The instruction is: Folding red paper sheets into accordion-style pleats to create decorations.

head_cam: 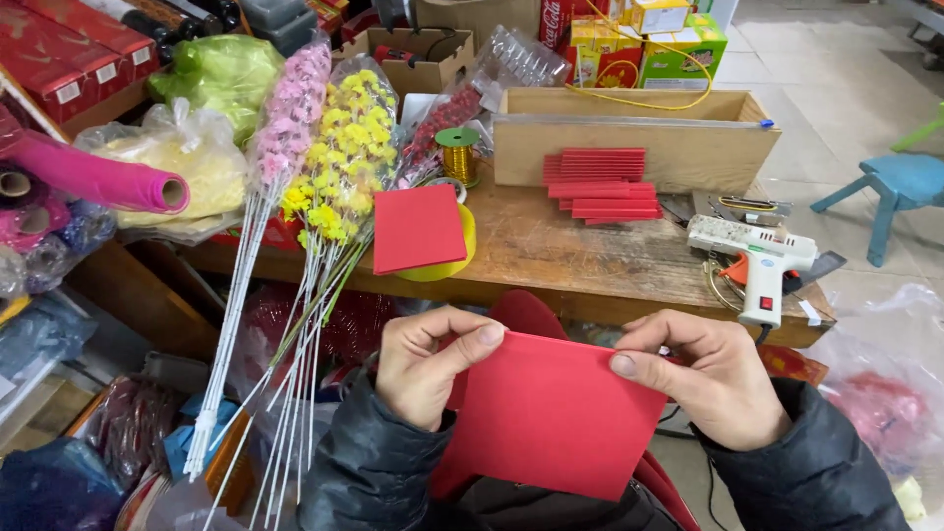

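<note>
Both hands hold a red square sheet of paper [551,418] low in front of me, below the table edge. My left hand [428,364] pinches its upper left corner, thumb on top. My right hand [703,379] pinches the upper right edge, thumb pressed on the red face. On the wooden table [580,261] beyond lies a stack of the same red sheets [418,228] on a yellow round thing [454,258]. A pile of folded red strips [600,185] rests against a wooden box [629,138].
A white glue gun [755,261] lies at the table's right edge, near scissors [752,206]. Stems of pink and yellow artificial flowers [334,147] lean at the left. A gold wire spool [458,152], a pink roll [98,179] and a blue stool [900,187] are around.
</note>
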